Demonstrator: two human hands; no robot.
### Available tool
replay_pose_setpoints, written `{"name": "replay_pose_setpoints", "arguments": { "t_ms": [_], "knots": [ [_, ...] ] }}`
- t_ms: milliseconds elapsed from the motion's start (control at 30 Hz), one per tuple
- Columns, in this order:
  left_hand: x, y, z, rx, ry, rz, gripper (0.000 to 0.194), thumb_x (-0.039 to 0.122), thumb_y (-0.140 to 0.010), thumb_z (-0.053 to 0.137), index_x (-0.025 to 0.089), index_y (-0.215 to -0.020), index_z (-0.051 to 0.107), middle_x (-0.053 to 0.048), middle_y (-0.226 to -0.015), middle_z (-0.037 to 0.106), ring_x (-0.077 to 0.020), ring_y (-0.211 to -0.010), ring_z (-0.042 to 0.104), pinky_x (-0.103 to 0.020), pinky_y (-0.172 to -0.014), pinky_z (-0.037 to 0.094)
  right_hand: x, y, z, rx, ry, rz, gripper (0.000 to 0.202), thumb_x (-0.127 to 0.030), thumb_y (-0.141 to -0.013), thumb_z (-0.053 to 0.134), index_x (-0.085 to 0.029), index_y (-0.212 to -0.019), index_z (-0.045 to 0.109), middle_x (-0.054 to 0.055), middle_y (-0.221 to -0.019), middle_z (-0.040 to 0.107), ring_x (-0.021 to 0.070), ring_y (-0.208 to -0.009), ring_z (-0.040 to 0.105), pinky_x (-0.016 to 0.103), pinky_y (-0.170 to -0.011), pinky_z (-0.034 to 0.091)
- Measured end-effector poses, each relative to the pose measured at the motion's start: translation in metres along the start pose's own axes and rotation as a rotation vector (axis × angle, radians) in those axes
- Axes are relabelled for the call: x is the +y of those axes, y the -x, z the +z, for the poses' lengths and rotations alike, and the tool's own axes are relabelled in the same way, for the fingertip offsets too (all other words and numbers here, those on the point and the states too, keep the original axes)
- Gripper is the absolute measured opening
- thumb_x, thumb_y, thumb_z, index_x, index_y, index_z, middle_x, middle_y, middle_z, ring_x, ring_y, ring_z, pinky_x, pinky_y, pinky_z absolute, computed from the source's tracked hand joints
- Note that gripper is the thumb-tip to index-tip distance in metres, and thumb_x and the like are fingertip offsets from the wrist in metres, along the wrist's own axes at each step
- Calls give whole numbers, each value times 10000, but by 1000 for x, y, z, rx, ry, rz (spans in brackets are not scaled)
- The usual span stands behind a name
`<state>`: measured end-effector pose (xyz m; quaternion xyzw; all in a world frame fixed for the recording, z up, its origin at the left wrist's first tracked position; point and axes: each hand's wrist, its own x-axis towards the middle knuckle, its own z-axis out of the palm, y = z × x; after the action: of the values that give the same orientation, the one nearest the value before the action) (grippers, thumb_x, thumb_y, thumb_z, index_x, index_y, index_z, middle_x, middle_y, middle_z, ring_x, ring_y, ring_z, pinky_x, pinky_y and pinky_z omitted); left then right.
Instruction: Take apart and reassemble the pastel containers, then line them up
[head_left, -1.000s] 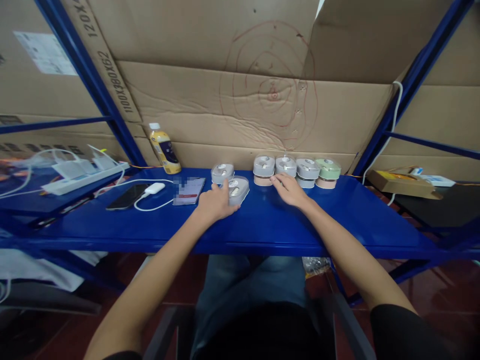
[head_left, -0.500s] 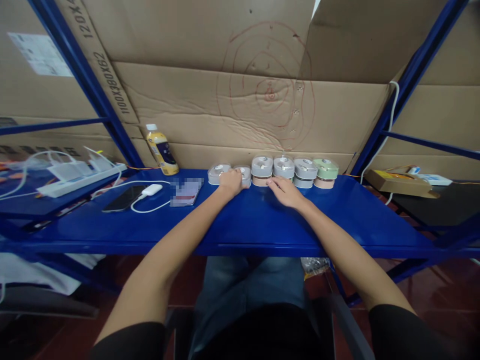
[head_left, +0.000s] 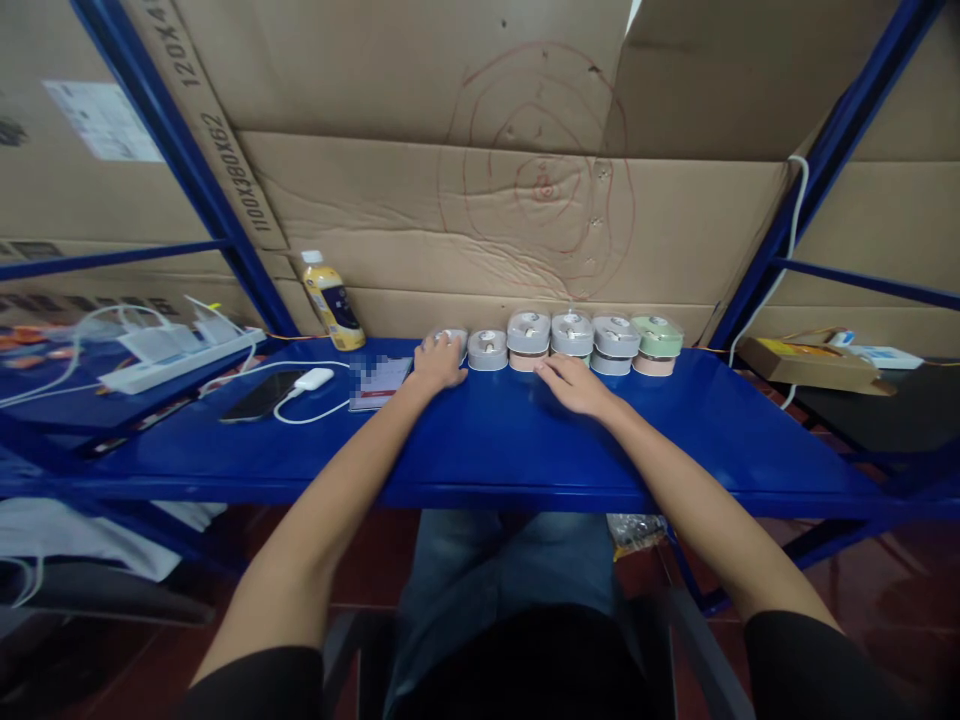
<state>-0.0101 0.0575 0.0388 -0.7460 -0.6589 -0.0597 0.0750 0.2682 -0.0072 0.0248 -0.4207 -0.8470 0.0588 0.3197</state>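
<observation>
Small rounded boxes with clear lids stand in a row on the blue table [head_left: 480, 440]. My left hand [head_left: 441, 362] rests with fingers curved over the leftmost grey box [head_left: 454, 337], partly covering it. Beside it, a single grey box [head_left: 487, 350] stands uncovered. To its right are stacks two high: grey over orange [head_left: 529, 340], grey over green [head_left: 571, 328], grey over grey-blue [head_left: 613, 345], and green over orange [head_left: 657, 345]. My right hand [head_left: 571, 384] lies on the table in front of the first two stacks, fingers apart, holding nothing.
Left of the boxes stand a yellow bottle [head_left: 334, 305], a printed card or packet [head_left: 379, 383], a dark phone [head_left: 262, 396] and a white adapter with cable [head_left: 313, 379]. A power strip [head_left: 180, 362] lies far left, an open carton [head_left: 814, 366] far right. Cardboard [head_left: 360, 220] backs the table.
My left hand has moved left, off the second grey box and onto the leftmost one. My right hand stays in nearly the same place. The view has shifted slightly.
</observation>
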Motion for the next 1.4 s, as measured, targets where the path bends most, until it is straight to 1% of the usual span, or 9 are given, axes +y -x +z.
{"name": "replay_pose_setpoints", "arguments": {
  "t_ms": [167, 300, 433, 567, 700, 833, 933, 1100, 1400],
  "knots": [
    [8, 58, -3, 74, -36, 1, 580, 487, -951, 634, 162, -1421, 533, -263, -1517, 520, -499, -1392, 466, -631, -1089, 448, -4, 0, -1, -10, 20, -7, 453, -460, -1109, 404, -208, -883, 705, 109, -972, 757, 274, -975, 702, 434, -954, 516],
    [23, 125, -9, 184, -26, 58, 521, 441, -937, 661, 113, -1329, 561, -319, -1416, 538, -549, -1309, 495, -700, -990, 483, -11, 2, 0, 18, -27, -18, 367, -548, -1018, 600, -211, -1053, 743, 103, -1075, 759, 271, -1000, 711, 441, -950, 551],
    [37, 153, -10, 230, 196, 417, 420, 350, -938, 654, 159, -1301, 569, -268, -1424, 554, -479, -1349, 515, -650, -1090, 468, -18, 7, 3, -42, -87, -173, 910, -672, -721, 879, -235, -1467, 592, 164, -1548, 561, 359, -1439, 530, 544, -1204, 427],
    [47, 137, -1, 220, 566, 708, 557, 318, -898, 698, 208, -1410, 507, -192, -1501, 512, -383, -1438, 493, -555, -1211, 435, -23, 9, 6, -205, -129, -202, 1064, -647, -677, 908, -207, -1557, 502, 187, -1574, 546, 384, -1463, 518, 561, -1216, 419],
    [51, 109, 12, 153, 767, 650, 1029, 392, -761, 863, 211, -1607, 305, -206, -1618, 421, -419, -1518, 417, -598, -1268, 358, -21, 8, 1, -222, -193, -149, 1006, -587, -676, 918, -206, -1523, 533, 148, -1359, 699, 354, -1243, 676, 529, -1093, 529],
    [47, 91, 20, 17, 859, 563, 1212, 508, -707, 922, 229, -1658, 226, -205, -1563, 518, -422, -1431, 535, -603, -1190, 440, -8, 7, -17, -150, -275, -64, 958, -573, -689, 912, -214, -1503, 554, 136, -1324, 705, 336, -1234, 675, 510, -1106, 517],
    [42, 90, 21, 23, 838, 589, 1058, 535, -755, 887, 242, -1625, 361, -170, -1506, 581, -399, -1396, 574, -580, -1190, 449, 9, 7, -34, -88, -300, 23, 770, -592, -765, 855, -226, -1405, 633, 111, -1253, 728, 323, -1180, 689, 510, -1074, 530],
    [40, 96, 22, 44, 679, 677, 442, 492, -937, 688, 242, -1297, 745, -135, -1564, 502, -379, -1494, 480, -536, -1277, 371, 35, 7, -47, 125, -201, 245, 642, -662, -844, 753, -219, -1305, 687, 102, -1132, 747, 317, -1050, 697, 529, -984, 560],
    [23, 83, 19, 206, 654, 483, 558, 567, -1040, 454, 151, -1299, 720, -175, -1539, 493, -362, -1505, 444, -529, -1300, 326, 40, 6, -43, 142, -124, 291, 624, -670, -865, 726, -228, -1303, 689, 112, -1122, 753, 311, -1040, 704, 484, -947, 577]
  ]
}}
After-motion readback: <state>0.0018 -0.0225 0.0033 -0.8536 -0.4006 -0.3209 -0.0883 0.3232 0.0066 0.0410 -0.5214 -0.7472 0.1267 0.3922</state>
